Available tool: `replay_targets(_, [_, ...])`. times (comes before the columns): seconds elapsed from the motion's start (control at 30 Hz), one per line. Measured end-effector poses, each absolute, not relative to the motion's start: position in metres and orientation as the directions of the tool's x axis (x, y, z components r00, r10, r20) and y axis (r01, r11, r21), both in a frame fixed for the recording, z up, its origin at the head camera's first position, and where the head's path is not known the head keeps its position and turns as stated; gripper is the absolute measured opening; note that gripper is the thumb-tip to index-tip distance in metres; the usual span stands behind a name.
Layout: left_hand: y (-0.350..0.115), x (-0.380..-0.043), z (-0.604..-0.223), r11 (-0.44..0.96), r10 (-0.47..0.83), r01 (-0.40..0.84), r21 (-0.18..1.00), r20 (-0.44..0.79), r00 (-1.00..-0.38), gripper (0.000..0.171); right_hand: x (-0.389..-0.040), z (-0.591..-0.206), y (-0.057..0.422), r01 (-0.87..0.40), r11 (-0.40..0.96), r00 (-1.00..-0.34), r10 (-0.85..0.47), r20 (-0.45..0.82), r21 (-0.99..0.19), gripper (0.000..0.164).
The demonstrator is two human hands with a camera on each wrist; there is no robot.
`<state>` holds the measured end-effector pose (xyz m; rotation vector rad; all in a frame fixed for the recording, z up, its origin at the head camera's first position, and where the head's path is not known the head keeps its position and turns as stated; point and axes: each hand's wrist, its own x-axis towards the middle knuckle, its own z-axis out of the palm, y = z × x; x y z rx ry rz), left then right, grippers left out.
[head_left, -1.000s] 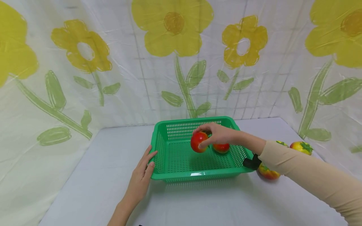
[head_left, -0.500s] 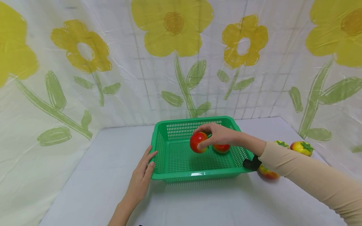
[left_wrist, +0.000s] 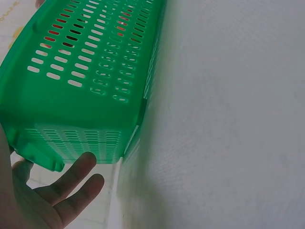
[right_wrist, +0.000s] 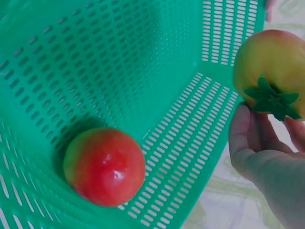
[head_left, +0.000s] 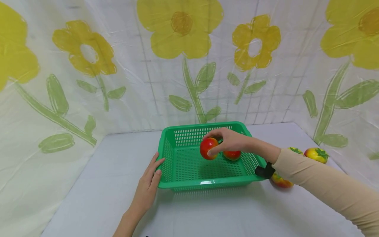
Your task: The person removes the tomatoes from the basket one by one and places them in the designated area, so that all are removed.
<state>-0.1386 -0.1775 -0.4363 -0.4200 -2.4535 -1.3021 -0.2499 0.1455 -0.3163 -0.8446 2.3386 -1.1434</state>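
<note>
My right hand [head_left: 229, 140] pinches a red-and-yellow tomato [head_left: 208, 148] between thumb and fingers, above the floor of a green plastic basket [head_left: 189, 168]. In the right wrist view, the green calyx of this tomato [right_wrist: 271, 76] faces the camera. A second red tomato [right_wrist: 106, 167] lies inside the basket, toward its right end; my right hand partly covers it in the head view. My left hand [head_left: 147, 184] touches the basket's left rim with its fingers spread. In the left wrist view, fairly straight fingers [left_wrist: 78, 195] show beside the basket's end wall.
To the right of the basket, more tomatoes lie on the white table [head_left: 118, 177]: one yellow-red tomato [head_left: 316, 155] farther back, another tomato [head_left: 282, 181] nearer, and one partly behind the sleeve [head_left: 314, 174]. A flower-printed curtain [head_left: 127, 72] hangs behind the table.
The held tomato and my right hand have shifted only slightly, staying above the basket. My left hand and the basket have not visibly moved.
</note>
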Motion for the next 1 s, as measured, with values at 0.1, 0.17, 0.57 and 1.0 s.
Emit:
replay_targets(0.1, [-0.178, -0.138, -0.436, 0.541, 0.102, 0.406, 0.736, 0.422, -0.901, 0.041, -0.249, -0.316, 0.146, -0.344, 0.480, -0.738, -0.670, -0.084, -0.807, 0.051])
replay_targets(0.17, [-0.178, -0.138, -0.436, 0.542, 0.101, 0.407, 0.736, 0.424, -0.900, 0.041, -0.249, -0.315, 0.146, -0.346, 0.481, -0.741, -0.667, -0.080, -0.806, 0.050])
replay_targets(0.57, [-0.179, -0.138, -0.437, 0.534, 0.107, 0.415, 0.737, 0.428, -0.897, 0.041, -0.245, -0.308, 0.152, -0.360, 0.468, -0.747, -0.663, -0.051, -0.807, 0.056])
replay_targets(1.0, [-0.179, -0.138, -0.437, 0.535, 0.103, 0.411, 0.739, 0.425, -0.899, 0.041, -0.236, -0.297, 0.164, -0.377, 0.438, -0.740, -0.672, -0.019, -0.816, 0.055])
